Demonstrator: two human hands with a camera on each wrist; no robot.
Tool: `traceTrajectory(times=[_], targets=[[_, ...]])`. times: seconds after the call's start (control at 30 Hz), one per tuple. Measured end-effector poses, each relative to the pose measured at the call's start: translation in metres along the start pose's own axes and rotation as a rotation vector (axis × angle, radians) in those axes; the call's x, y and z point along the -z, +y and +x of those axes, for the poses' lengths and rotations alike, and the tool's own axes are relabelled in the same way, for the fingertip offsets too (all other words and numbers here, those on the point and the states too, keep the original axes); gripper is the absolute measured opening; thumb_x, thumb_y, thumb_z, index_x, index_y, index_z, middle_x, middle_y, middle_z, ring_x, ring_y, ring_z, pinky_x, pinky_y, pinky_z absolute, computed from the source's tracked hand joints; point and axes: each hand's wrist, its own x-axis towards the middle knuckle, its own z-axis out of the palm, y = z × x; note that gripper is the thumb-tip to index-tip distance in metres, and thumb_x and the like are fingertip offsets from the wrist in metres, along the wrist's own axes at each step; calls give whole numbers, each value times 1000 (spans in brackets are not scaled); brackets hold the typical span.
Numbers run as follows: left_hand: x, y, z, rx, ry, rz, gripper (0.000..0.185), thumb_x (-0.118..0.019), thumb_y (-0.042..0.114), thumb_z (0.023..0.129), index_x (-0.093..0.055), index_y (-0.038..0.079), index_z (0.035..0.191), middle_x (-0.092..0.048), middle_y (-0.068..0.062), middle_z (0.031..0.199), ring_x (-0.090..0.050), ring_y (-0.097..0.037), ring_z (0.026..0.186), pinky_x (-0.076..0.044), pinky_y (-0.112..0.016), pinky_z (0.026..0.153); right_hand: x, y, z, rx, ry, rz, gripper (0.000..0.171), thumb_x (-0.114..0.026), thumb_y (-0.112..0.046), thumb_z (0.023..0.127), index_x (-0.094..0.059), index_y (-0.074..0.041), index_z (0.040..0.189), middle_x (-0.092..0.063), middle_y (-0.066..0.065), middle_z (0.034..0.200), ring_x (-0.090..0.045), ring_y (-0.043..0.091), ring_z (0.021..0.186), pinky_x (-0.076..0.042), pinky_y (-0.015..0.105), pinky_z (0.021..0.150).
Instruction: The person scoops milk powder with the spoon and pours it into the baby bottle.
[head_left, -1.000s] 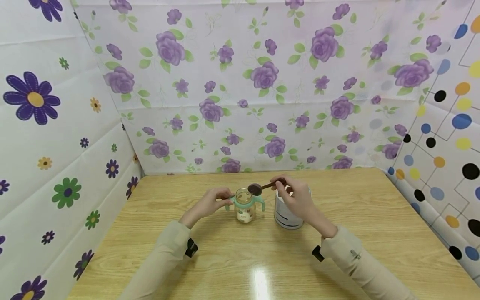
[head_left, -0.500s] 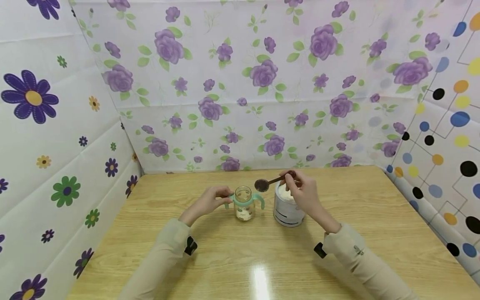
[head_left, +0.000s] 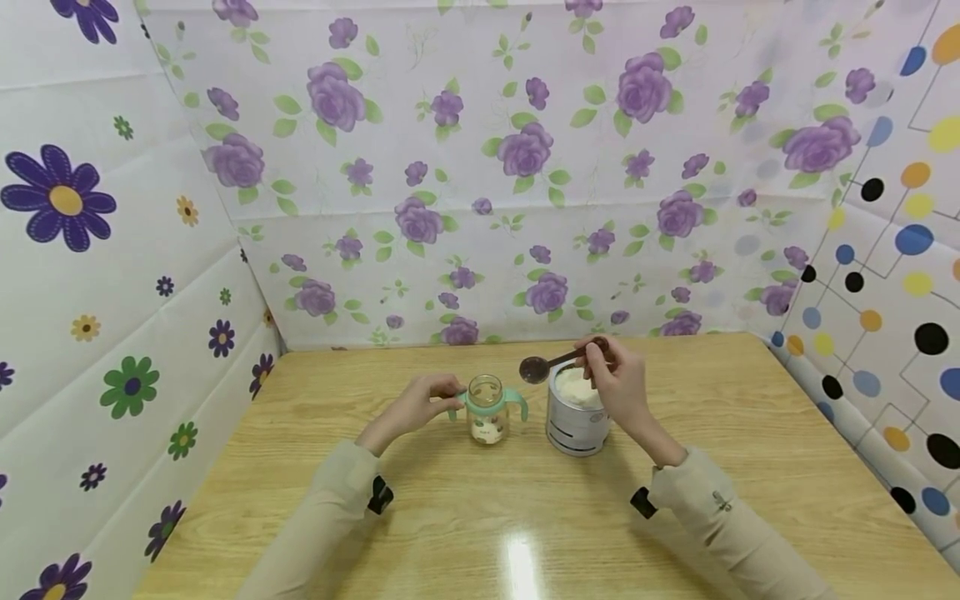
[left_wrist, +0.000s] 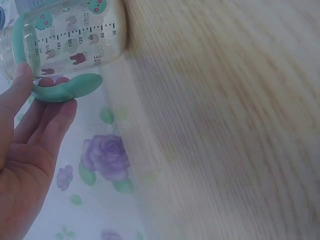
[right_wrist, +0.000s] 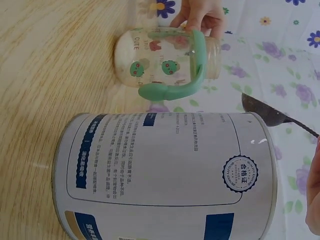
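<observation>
- The baby bottle (head_left: pixel 487 410) and the powder tin (head_left: pixel 576 412) are standing just beside each other, leaving only a narrow gap
- The spoon (head_left: pixel 546 364) is hanging over that gap
- Bare table (head_left: pixel 750 433) is lying open right of the tin and in front of both

Right hand (head_left: pixel 618 385) holds spoon (head_left: pixel 551 363) above tin (head_left: pixel 576 421).

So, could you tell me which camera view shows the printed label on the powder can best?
The right wrist view: the can fills the frame, its blue-and-white label and round seal showing. The head view shows the can small, open-topped with pale powder, beside the right hand; its print is unreadable. The left wrist view misses it, showing only the bottle.
</observation>
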Motion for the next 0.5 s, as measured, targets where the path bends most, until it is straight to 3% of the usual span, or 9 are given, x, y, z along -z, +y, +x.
traceTrajectory(times=[0.07,0.13,0.33,0.5], targets=[[0,0,-1,-3,-3,-9,12,-66,14,91,-68,9,101,-69,-14,115,-68,-26,100,-57,-37,90,3,2,1,-37,8,20,21,-47,5,98,-64,16,92,-61,23,65,-51,1,48,-43,22,38],[0,-1,-1,-3,-3,-11,12,-66,14,91,-68,9,101,-69,-14,116,-68,-26,100,-57,-36,90,5,1,3,-65,18,43,22,-46,4,98,-63,17,92,-61,23,65,-51,6,47,-43,22,38],[0,-2,0,3,2,10,11,-66,16,91,-68,10,101,-69,-13,116,-68,-22,98,-57,-33,89,10,1,7,-132,44,60,24,-45,2,99,-63,17,91,-62,-12,63,-51,5,48,-43,17,39],[0,-1,0,9,-5,-4,11,-66,14,91,-68,9,101,-69,-13,115,-68,-23,99,-57,-34,89,11,2,6,-164,51,61,25,-45,2,99,-63,16,91,-62,-11,63,-52,5,48,-44,18,40]])
